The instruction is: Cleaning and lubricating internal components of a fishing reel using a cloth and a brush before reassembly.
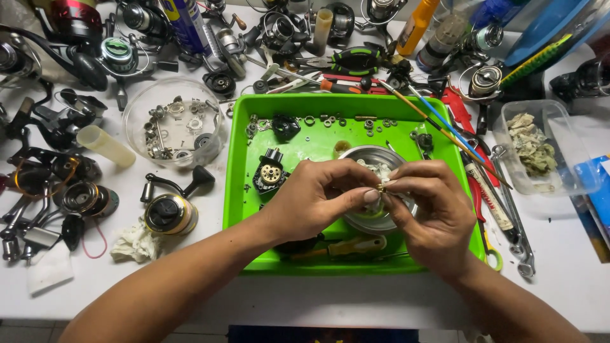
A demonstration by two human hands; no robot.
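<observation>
Both hands are meeting over the metal bowl (375,222) in the green tray (238,190). The left hand (318,197) and right hand (432,209) are pinching a small brass part (381,188) between fingertips, each equally near it; its long axis is too small to tell.

Single view: camera on my head is looking steeply down, close over the white tabletop (356,298). It is facing forward across the green tray (241,209), with my forearms entering from the bottom edge.
</observation>
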